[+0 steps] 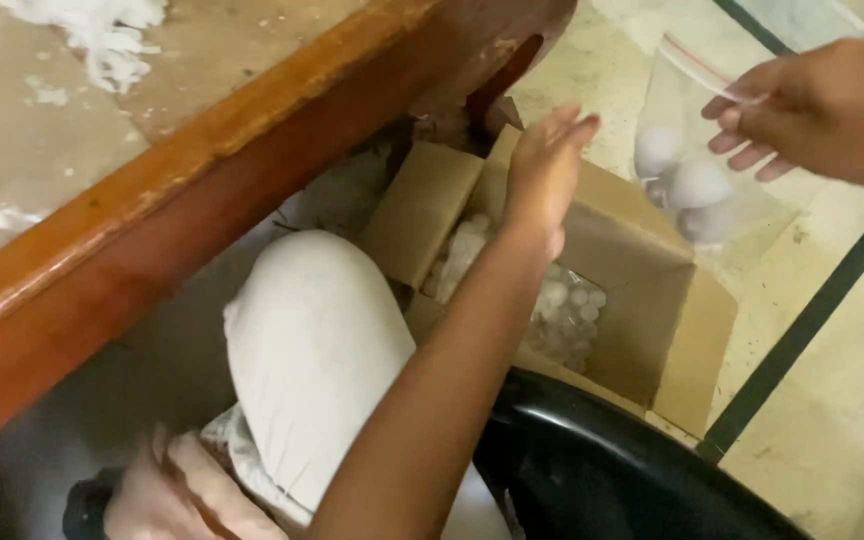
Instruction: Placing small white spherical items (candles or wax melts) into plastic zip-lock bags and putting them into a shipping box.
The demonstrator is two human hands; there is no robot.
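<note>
Black chair rim (592, 460) | left hand (544, 175) empty, fingers spread, over cardboard box (652, 300) of white balls (567, 315) | right hand (812, 105) pinching clear bag (697, 150), a few balls inside; many remain boxed.

The right hand (822, 105) runs off the frame's edge, the left hand (544, 175) blurs, hiding part of the cardboard box (652, 300).

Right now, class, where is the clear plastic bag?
In the head view it hangs at the upper right, pinched by the right hand; the clear plastic bag holds pale round things, just above the open cardboard box.
</note>
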